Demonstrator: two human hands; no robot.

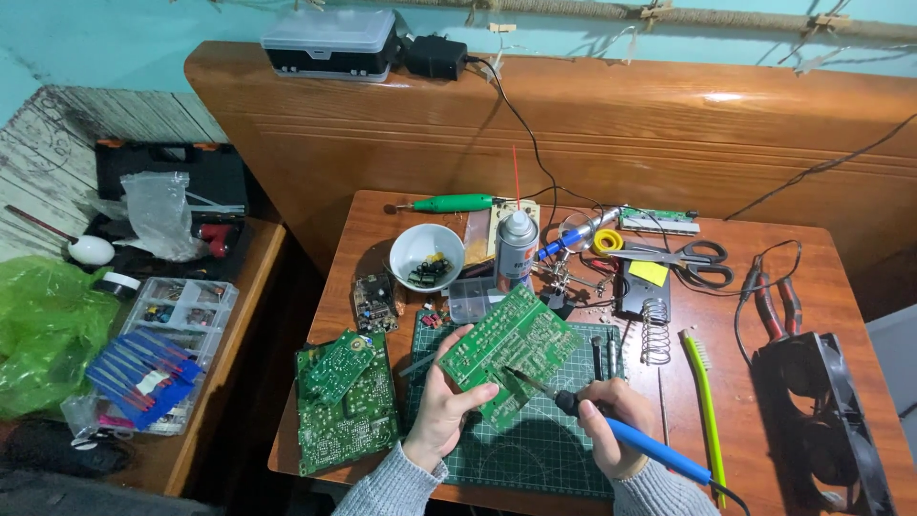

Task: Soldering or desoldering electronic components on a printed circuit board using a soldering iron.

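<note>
The left hand (441, 406) holds a green circuit board (511, 349) tilted above a cutting mat (535, 449) on the table (812, 277). The right hand (611, 425) grips a blue soldering iron (630, 438), its tip touching the board. Two more boards (344, 401) lie just left of the mat.

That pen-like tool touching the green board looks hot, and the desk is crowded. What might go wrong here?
1. The soldering iron tip sits on the circuit board close to the left hand fingers gripping it; a slip might burn them.
2. The board is held tilted in the air, not clamped, so it may wobble.
3. The spray can stands just behind the work, possibly risky near heat.
</note>
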